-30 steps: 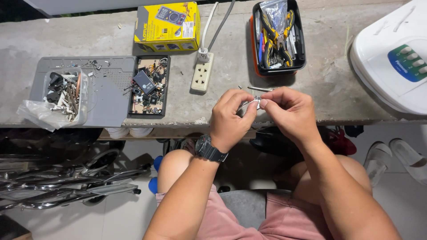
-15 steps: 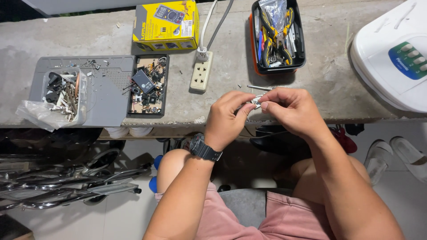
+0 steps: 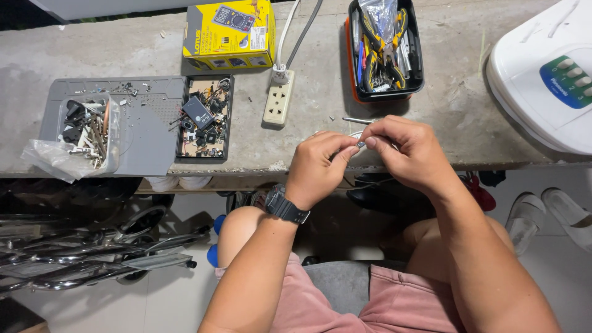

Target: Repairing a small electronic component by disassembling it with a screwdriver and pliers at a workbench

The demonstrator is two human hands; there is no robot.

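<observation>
Hands meet at surface (image 3: pixel 431 74) edge: left hand (image 3: pixel 319 165) and right hand (image 3: pixel 408 153) fingers pinching small metal part (image 3: pixel 361 144); power strip (image 3: pixel 278 98), tool tray (image 3: pixel 383 49), thin rod (image 3: pixel 357 121) near

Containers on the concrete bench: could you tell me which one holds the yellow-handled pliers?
The black bin with the orange rim, behind the hands; the flat black tray and clear tub hold small parts.

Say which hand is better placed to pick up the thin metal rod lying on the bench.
Right. The right hand sits just below the thin metal rod, nearer than the left hand. Both pinch a small part, so one must let go first.
</observation>
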